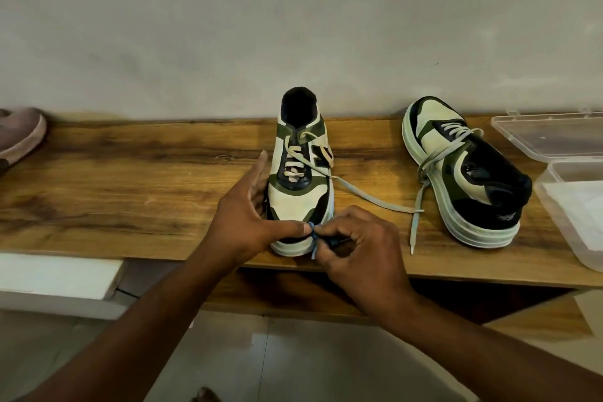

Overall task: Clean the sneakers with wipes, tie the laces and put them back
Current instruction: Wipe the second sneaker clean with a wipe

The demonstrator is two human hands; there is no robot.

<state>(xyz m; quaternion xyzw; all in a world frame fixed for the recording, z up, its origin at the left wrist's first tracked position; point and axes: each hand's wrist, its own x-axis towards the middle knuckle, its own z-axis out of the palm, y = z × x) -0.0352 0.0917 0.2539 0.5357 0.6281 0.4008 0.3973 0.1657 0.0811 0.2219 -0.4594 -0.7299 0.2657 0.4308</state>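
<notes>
- Head view: a sneaker (301, 173) is stood on the wooden worktop (130, 179), toe toward the front edge, heel toward the wall (293, 26).
- Its left side is held by the left hand (248, 212); the thumb is laid straight across the toe, and the other fingers (261, 170) are stretched along the shoe, partly hidden behind it.
- The right hand (359, 248) is curled at the toe's front edge, and a small bluish thing (314, 238) is pinched in it; whether it is a wipe cannot be made out, most of it being covered by the fingers.
- An untied lace (368, 196) is trailed from this sneaker across the worktop to the right.
- A second sneaker (466, 173) is laid on its side well to the right, its laces loose.
- A clear plastic box (567, 166) is seen at the right edge, cut off by the frame; white contents are blurred.
- A pinkish shoe (19, 134) is cut off at the left edge.
</notes>
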